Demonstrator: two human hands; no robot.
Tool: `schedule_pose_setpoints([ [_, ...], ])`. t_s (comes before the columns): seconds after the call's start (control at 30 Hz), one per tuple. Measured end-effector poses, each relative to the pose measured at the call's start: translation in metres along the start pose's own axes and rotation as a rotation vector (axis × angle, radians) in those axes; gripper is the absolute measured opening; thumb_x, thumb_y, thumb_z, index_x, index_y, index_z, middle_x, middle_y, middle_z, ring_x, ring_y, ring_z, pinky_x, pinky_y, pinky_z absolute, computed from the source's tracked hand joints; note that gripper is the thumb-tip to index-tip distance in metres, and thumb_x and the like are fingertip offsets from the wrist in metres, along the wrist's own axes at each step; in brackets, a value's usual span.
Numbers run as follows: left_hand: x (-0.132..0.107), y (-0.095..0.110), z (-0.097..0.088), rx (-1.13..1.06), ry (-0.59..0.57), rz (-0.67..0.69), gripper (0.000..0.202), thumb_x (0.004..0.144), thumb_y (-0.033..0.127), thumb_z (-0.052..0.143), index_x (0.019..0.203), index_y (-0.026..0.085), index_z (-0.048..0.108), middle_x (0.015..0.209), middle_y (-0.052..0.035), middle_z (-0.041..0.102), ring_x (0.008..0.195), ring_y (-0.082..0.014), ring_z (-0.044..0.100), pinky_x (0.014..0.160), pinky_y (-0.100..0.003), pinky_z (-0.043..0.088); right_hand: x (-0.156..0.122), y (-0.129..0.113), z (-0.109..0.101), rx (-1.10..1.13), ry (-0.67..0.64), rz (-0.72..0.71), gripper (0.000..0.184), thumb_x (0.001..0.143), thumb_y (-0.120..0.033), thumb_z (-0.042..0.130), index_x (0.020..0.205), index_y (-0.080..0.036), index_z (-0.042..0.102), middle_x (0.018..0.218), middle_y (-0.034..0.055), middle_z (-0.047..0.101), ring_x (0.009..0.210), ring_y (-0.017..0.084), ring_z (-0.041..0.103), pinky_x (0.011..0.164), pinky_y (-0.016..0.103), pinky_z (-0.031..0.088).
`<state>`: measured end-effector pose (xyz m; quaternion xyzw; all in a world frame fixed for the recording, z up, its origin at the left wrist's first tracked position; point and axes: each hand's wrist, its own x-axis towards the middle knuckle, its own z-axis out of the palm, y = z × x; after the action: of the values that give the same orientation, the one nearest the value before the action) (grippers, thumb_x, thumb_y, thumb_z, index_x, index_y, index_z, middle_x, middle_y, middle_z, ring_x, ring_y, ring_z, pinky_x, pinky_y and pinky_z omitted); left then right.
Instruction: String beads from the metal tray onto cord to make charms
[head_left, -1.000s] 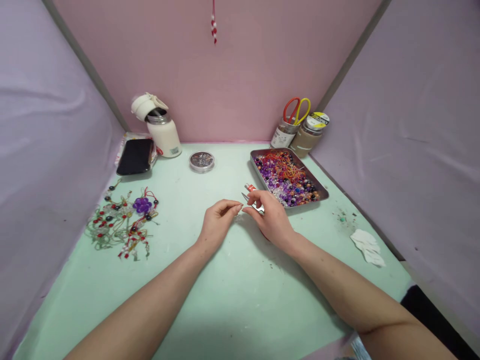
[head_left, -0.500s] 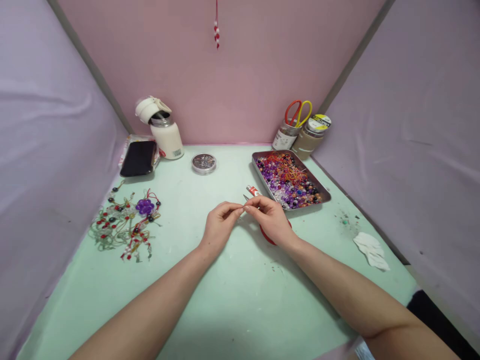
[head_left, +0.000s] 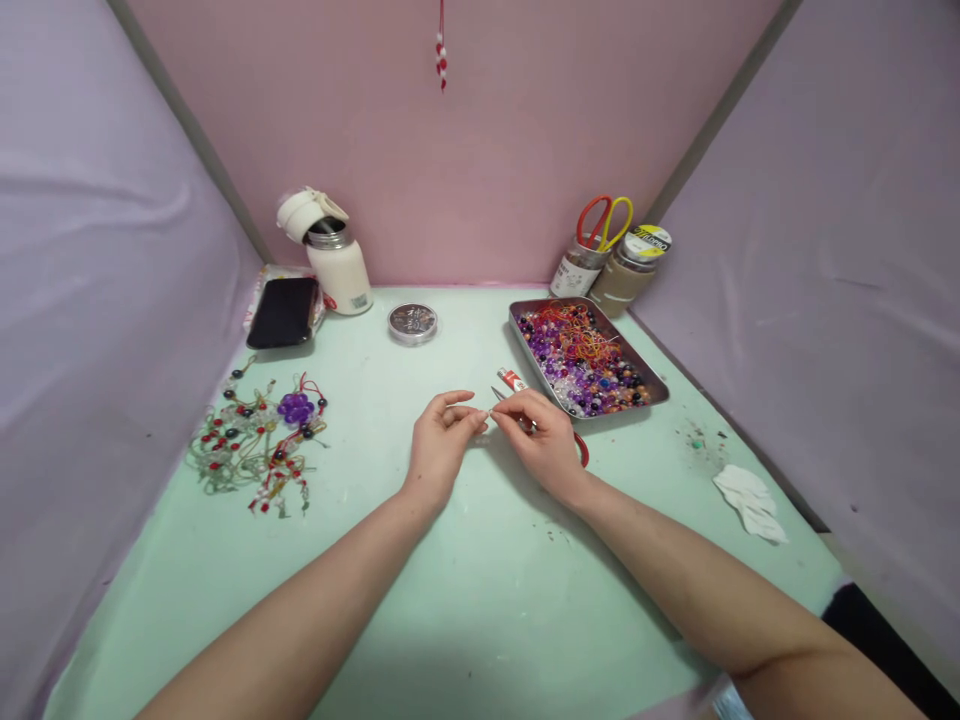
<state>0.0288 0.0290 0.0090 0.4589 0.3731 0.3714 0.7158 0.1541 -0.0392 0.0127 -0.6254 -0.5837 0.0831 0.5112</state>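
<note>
Over the green table [head_left: 450, 610], between both hands: a tiny pale thing [head_left: 490, 412], too small to name | right hand [head_left: 541, 440]: seems to pinch it | left hand [head_left: 439, 445]: fingers bent beside it, can't tell if gripping | step: likely fiddly fingertip work | next move: probably needs slow, steady fingers

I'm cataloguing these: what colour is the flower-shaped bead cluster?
The bead cluster is purple; head view shows it.

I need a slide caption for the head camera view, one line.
Left hand and right hand close together over a green table, between beaded cords and a tray of beads.
</note>
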Motion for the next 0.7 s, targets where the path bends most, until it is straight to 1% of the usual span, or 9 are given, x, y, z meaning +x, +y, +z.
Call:
schedule_pose_setpoints([
  [0.07,-0.001,0.0,0.001,-0.043,0.015,-0.039,0.038,0.065,0.026,0.074,0.097,0.016,0.055,0.069,0.0013,0.066,0.064,-0.0108,0.063,0.075,-0.03,0.05,0.001,0.002,-0.001,-0.056,-0.008,-0.1,0.012,0.088,-0.023,0.055,0.078,-0.021,0.062,0.073,0.0014,0.062,0.072,0.016,0.056,0.07,0.032,0.046],
  [0.13,-0.002,0.001,0.003,-0.073,0.025,-0.067,0.037,0.064,0.025,0.075,0.092,0.016,0.053,0.068,0.0015,0.065,0.063,-0.011,0.063,0.074,-0.03,0.051,0.001,0.004,-0.002,-0.108,-0.022,-0.182,0.011,0.088,-0.021,0.054,0.08,-0.022,0.062,0.075,0.0019,0.063,0.076,0.017,0.056,0.073,0.034,0.047],
  [0.27,-0.002,0.001,0.004,-0.095,0.059,-0.081,0.034,0.061,0.026,0.078,0.079,0.016,0.05,0.066,0.0044,0.06,0.06,-0.0105,0.063,0.07,-0.029,0.051,0.0,0.009,-0.002,-0.193,-0.02,-0.28,0.01,0.088,-0.018,0.055,0.085,-0.022,0.063,0.078,0.003,0.063,0.079,0.017,0.056,0.073,0.034,0.047],
  [0.33,-0.001,0.001,0.004,-0.08,0.06,-0.083,0.031,0.061,0.028,0.078,0.074,0.015,0.053,0.064,0.0042,0.059,0.061,-0.0103,0.063,0.071,-0.028,0.051,0.0,0.01,-0.002,-0.232,-0.015,-0.301,0.011,0.088,-0.018,0.054,0.085,-0.022,0.064,0.079,0.0033,0.063,0.078,0.017,0.055,0.073,0.034,0.047],
  [0.43,0.0,0.001,0.002,-0.05,0.023,-0.113,0.026,0.062,0.031,0.077,0.07,0.012,0.061,0.063,-0.0003,0.062,0.064,-0.0114,0.062,0.074,-0.029,0.051,-0.001,0.011,-0.002,-0.267,-0.014,-0.322,0.012,0.089,-0.018,0.054,0.086,-0.022,0.065,0.079,0.0037,0.064,0.079,0.017,0.055,0.074,0.034,0.047],
  [0.53,0.0,0.0,0.001,-0.058,-0.017,-0.148,0.025,0.063,0.033,0.077,0.071,0.012,0.067,0.066,-0.0041,0.066,0.067,-0.0129,0.063,0.078,-0.031,0.051,0.0,0.011,-0.003,-0.272,-0.011,-0.323,0.014,0.089,-0.017,0.053,0.085,-0.023,0.065,0.08,0.0036,0.064,0.079,0.018,0.054,0.074,0.034,0.047],
  [0.7,-0.002,0.002,0.003,-0.11,-0.061,-0.171,0.025,0.064,0.033,0.077,0.075,0.012,0.07,0.07,-0.0042,0.067,0.069,-0.0124,0.062,0.079,-0.031,0.052,0.001,0.013,-0.003,-0.257,-0.006,-0.313,0.014,0.089,-0.018,0.053,0.085,-0.023,0.065,0.079,0.0035,0.064,0.078,0.018,0.054,0.071,0.034,0.047],
])
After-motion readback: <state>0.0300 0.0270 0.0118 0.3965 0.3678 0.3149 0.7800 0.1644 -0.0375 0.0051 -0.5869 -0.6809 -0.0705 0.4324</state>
